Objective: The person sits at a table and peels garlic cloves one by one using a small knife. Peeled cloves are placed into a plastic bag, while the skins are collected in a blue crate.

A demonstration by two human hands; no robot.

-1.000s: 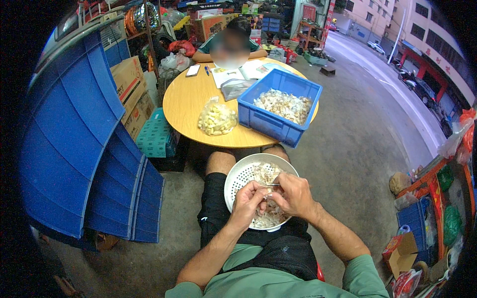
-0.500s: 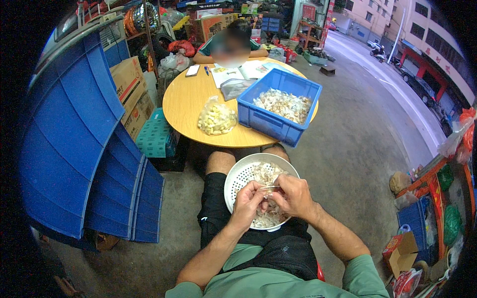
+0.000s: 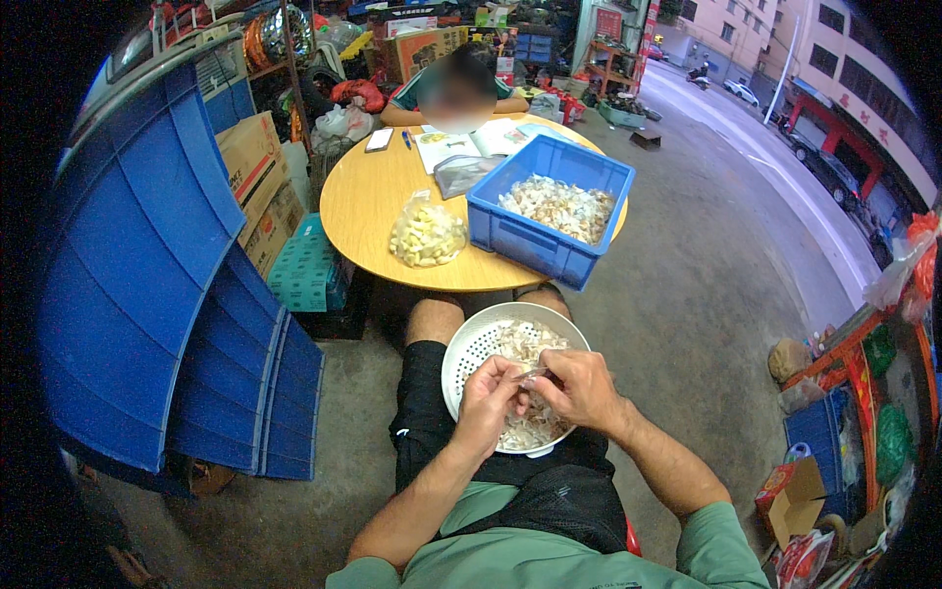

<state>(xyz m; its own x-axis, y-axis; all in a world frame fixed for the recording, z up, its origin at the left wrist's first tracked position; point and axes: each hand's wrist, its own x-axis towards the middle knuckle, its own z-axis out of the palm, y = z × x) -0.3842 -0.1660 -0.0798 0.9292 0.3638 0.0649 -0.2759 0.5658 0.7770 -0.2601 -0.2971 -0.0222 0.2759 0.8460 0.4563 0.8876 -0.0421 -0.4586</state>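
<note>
A white colander [image 3: 468,339] rests on my lap, holding a heap of pale, brownish dry flakes [image 3: 535,432] whose kind I cannot make out. Over it, both hands meet with fingertips nearly touching. My left hand [image 3: 485,398] is closed in a pinch; whatever it grips is hidden by the fingers. Between finger and thumb, my right hand [image 3: 581,386] holds a slim metal tool [image 3: 535,373] resembling tweezers, its tip directed at the left fingertips. On the table ahead, a blue crate [image 3: 530,257] contains more such pale flakes [image 3: 561,208].
The round wooden table [image 3: 363,221] carries a clear bag of yellowish pieces [image 3: 428,237], a grey pouch [image 3: 461,177], an open book [image 3: 449,148] and a phone [image 3: 379,140]. Another person [image 3: 402,106] leans on its far side. Tall blue panels [image 3: 137,265] stand left; an open carton [image 3: 793,501] lies right.
My fingers shift slightly, and the metal tool tilts between them. The hands stay over the colander. Out on the street, a scooter has moved left.
</note>
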